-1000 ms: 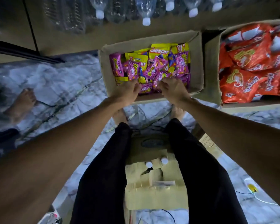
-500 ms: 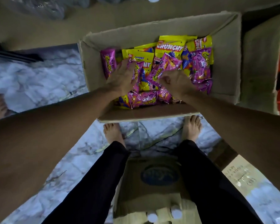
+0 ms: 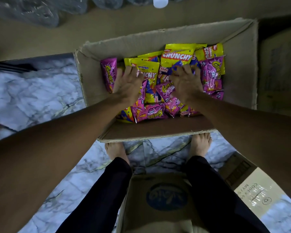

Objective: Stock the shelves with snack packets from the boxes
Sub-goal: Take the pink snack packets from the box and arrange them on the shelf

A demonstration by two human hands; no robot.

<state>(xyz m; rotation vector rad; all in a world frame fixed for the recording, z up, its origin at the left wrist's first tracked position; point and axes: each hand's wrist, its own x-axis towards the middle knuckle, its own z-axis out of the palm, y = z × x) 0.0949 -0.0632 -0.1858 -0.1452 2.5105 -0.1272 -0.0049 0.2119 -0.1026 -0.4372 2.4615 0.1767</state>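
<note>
Two open-fingered hands, left and right, flat on snack packets in one box.

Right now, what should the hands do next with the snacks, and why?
Probably curl the fingers closed to gather a bunch. Both the left hand and right hand lie spread flat on loose packets in the box, gripping nothing yet.

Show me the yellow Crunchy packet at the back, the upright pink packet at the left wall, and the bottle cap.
Yellow Crunchy packet (image 3: 178,55): head view, on its red logo band.
Pink packet (image 3: 107,73): head view, on its front face.
Bottle cap (image 3: 160,2): head view, on its white side.
</note>
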